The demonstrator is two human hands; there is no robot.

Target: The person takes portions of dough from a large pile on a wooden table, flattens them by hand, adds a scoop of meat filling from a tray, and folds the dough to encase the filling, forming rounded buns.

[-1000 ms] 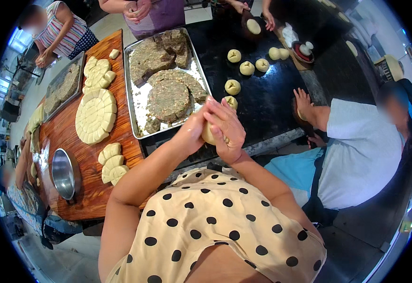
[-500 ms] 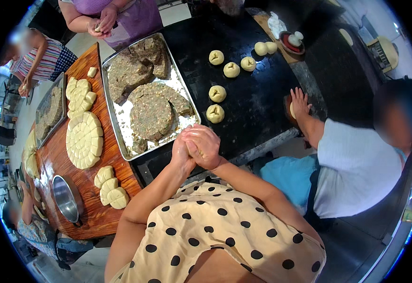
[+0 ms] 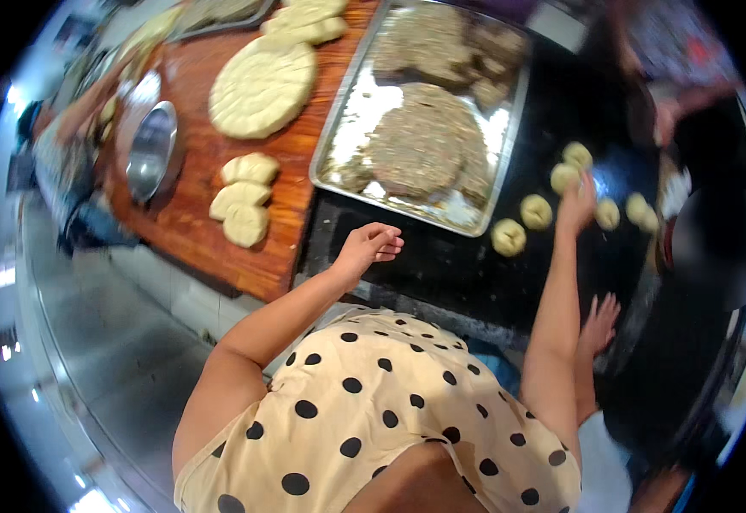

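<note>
On the glossy black tabletop [image 3: 424, 272], far right, the right hand [image 3: 580, 203] meets a round cream dough ball [image 3: 564, 179]; blur hides its grip. Light fingers would spare the shape. Nearer, the left hand [image 3: 371, 249] hangs half-curled, seemingly empty.

I wear a pale cream top [image 3: 360, 419], its cloth draping in soft folds. Black dots [image 3: 306, 409], round to oval, cover it all over, spaced fairly evenly. The neckline [image 3: 420, 444] curves in a rounded scoop, its edge cutting through some dots. My arms [image 3: 291, 318] are bare up to the sleeveless edge, and my left hand [image 3: 368, 251] and right hand [image 3: 575, 208] are bare too.
</note>
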